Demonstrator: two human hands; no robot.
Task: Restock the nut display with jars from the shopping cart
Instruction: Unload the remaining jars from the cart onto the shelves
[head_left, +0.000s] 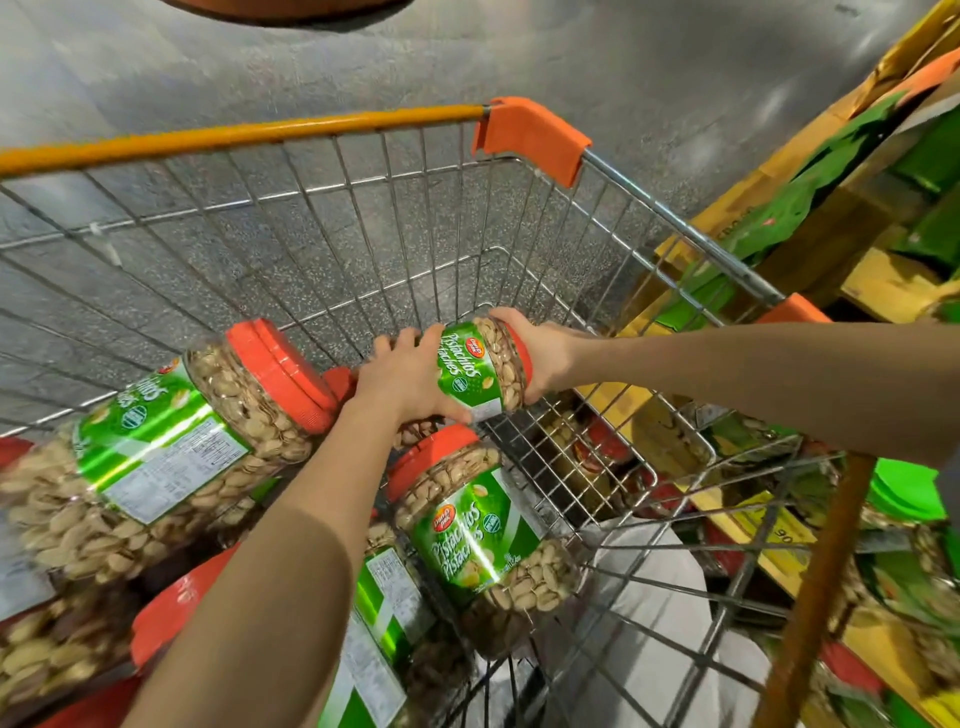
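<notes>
Held one pistachio jar (475, 371) on its side over the shopping cart (311, 234), just above the jars heaped in the cart's basket. Gripped the jar's bottom end with the left hand (408, 382), with fingers and thumb curled round it; capped the red lid end with the right hand (548, 358), with fingers wrapped over the rim. Saw in the cart, just below the held jar, a second jar (488, 540) tilted lid-up, and toward the cart's left side a third jar (171, 452) lying flat, red lid near the left wrist. Saw beyond the cart's right wall a yellow display shelf (883, 280) with green packs
</notes>
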